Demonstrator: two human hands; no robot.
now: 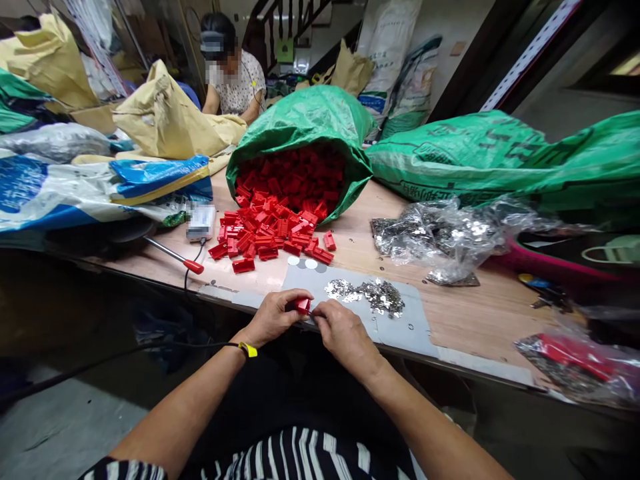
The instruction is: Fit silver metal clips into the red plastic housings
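Head view, first off: what do the hands have?

Left hand point(273, 318) is curled closed around a small red plastic block point(303, 305), and right hand point(345, 337) pinches in against the same block from the other side.

Where is that block, and how does it look?

Held between both hands, just above the near edge of a wooden table point(465, 320) and beside a grey sheet point(405, 333). It's glossy and squarish, like the loose heap of red blocks point(265, 230) spilling from a green woven sack point(300, 117) at the far side.

Anything hard to make out?

Fingers cover most of the block, so its full shape is hidden. A thin silvery sliver point(311, 313) shows beside it, too small to identify.

What else is close?

Small silver metal pieces point(373, 298) lie on the grey sheet just beyond the hands, and more fill a clear plastic bag point(435, 233) to the right. A seated co-worker point(233, 73) is far off, hands hidden behind the sacks.
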